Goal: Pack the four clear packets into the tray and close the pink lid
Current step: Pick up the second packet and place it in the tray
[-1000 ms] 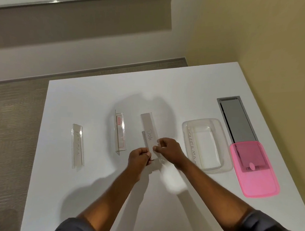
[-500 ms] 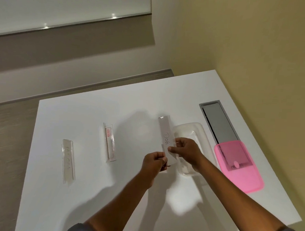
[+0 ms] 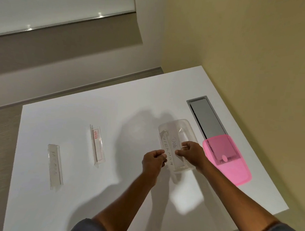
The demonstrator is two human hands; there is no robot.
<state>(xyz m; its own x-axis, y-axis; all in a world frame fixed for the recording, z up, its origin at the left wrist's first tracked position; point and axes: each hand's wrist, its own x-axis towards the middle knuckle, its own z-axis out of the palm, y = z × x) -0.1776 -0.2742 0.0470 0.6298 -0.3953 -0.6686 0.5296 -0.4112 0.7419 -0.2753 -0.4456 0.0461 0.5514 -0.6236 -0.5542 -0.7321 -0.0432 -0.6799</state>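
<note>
A clear packet marked "Dog" (image 3: 175, 141) hangs low over the clear tray (image 3: 188, 124), lengthwise along it. My left hand (image 3: 152, 161) pinches its near left edge and my right hand (image 3: 193, 153) grips its right edge. A second clear packet marked "SUPERMAN" (image 3: 166, 145) lies in the tray along the left wall. Two more clear packets lie flat on the white table: one with a red label (image 3: 97, 144) in the middle, and one with faint writing (image 3: 55, 164) at the left. The pink lid (image 3: 228, 171) lies flat to the right of the tray.
A grey metal slot (image 3: 207, 117) is set into the table (image 3: 89, 206) behind the pink lid, which partly covers its near end. A yellow wall runs close along the table's right edge. The floor drops away at the left and far edges.
Both hands have carried the "Dog" packet to the right, from the middle of the table to over the tray. The camera view has also shifted right.
</note>
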